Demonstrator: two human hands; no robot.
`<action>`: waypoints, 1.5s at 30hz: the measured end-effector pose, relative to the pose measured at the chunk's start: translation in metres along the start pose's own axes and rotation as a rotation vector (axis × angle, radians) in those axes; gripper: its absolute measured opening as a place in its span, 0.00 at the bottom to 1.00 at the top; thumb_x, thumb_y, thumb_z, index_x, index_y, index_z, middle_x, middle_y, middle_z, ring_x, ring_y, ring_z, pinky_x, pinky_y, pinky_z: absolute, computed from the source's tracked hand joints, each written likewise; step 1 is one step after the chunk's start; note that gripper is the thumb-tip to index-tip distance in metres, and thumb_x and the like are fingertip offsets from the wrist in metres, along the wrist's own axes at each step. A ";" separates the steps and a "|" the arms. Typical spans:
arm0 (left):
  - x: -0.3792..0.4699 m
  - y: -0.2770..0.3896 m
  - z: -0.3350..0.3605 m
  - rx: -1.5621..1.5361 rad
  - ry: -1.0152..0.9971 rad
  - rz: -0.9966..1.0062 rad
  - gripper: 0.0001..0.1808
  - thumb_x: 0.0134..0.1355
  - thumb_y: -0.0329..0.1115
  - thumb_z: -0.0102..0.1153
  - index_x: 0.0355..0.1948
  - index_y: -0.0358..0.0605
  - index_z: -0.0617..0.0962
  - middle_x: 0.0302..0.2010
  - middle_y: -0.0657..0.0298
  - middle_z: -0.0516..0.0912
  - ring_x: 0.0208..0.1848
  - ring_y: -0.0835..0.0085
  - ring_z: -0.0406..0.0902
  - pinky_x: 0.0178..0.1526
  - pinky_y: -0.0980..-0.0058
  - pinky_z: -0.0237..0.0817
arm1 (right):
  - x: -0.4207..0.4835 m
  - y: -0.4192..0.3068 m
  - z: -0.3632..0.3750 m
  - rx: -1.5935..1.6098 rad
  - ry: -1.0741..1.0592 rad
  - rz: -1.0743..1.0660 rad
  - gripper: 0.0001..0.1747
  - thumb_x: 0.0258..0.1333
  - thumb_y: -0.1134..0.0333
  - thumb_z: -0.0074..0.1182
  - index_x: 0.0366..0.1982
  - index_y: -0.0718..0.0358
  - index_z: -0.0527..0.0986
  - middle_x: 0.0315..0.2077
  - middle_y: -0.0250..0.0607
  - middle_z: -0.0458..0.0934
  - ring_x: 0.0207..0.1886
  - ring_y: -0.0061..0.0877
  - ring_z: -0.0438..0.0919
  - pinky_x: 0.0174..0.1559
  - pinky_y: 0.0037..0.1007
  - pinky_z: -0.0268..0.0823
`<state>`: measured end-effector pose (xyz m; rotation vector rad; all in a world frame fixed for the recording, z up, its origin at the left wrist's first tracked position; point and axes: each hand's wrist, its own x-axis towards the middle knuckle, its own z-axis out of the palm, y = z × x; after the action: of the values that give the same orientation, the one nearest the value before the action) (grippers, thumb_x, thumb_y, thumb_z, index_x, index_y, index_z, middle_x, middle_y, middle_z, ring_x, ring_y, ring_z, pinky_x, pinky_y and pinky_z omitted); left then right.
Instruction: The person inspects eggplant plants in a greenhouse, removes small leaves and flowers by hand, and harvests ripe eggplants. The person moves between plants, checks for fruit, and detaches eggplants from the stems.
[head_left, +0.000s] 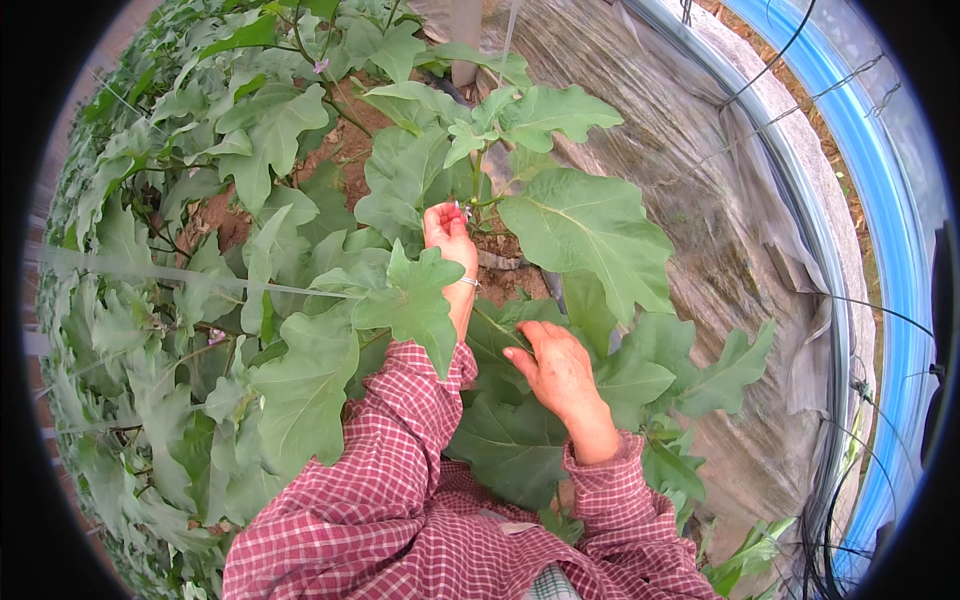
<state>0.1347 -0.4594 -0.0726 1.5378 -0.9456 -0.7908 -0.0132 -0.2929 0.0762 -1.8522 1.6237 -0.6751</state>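
My left hand (452, 244) reaches in among the leaves of an eggplant plant, its fingertips pinched at a small pale purple flower (465, 212) beside the main stem (477, 176). A thin bracelet circles that wrist. Lower and to the right, my right hand (556, 367) is curled, with a green leaf stalk (491, 321) running in between thumb and fingers. How firmly it grips is hard to see. A broad lobed leaf (589, 225) spreads to the right of the flower, and another leaf (411, 296) partly covers my left forearm.
Dense eggplant foliage (285, 135) fills the left side, with another purple flower (216, 336). A taut clear string (225, 280) crosses it. Wrinkled plastic sheeting (720, 285) covers the ground at right, bordered by blue film (892, 247) and dark wires (874, 304). Bare soil (504, 286) shows below the stem.
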 end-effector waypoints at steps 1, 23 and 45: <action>0.008 0.007 0.002 -0.062 0.007 0.041 0.24 0.54 0.15 0.47 0.53 0.41 0.74 0.49 0.59 0.80 0.43 0.75 0.77 0.42 0.77 0.69 | 0.009 -0.006 -0.010 0.016 0.034 -0.015 0.17 0.48 0.65 0.62 0.40 0.65 0.74 0.31 0.47 0.78 0.35 0.43 0.77 0.38 0.41 0.69; 0.026 0.019 0.009 0.079 -0.547 -0.080 0.26 0.50 0.17 0.46 0.53 0.39 0.78 0.57 0.60 0.73 0.60 0.71 0.68 0.61 0.77 0.57 | 0.192 -0.092 -0.137 0.176 -0.068 -0.406 0.19 0.65 0.63 0.45 0.52 0.66 0.71 0.36 0.39 0.82 0.43 0.23 0.78 0.49 0.27 0.67; 0.013 -0.013 -0.053 -0.512 -0.203 -0.296 0.20 0.58 0.35 0.63 0.50 0.40 0.77 0.45 0.66 0.79 0.49 0.75 0.74 0.53 0.76 0.63 | 0.225 -0.033 -0.092 0.159 -0.362 -0.206 0.15 0.65 0.58 0.44 0.34 0.62 0.76 0.31 0.32 0.79 0.37 0.21 0.77 0.40 0.28 0.69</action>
<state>0.1894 -0.4460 -0.0768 1.1691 -0.5952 -1.3074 -0.0251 -0.5219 0.1637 -1.9088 1.1289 -0.5002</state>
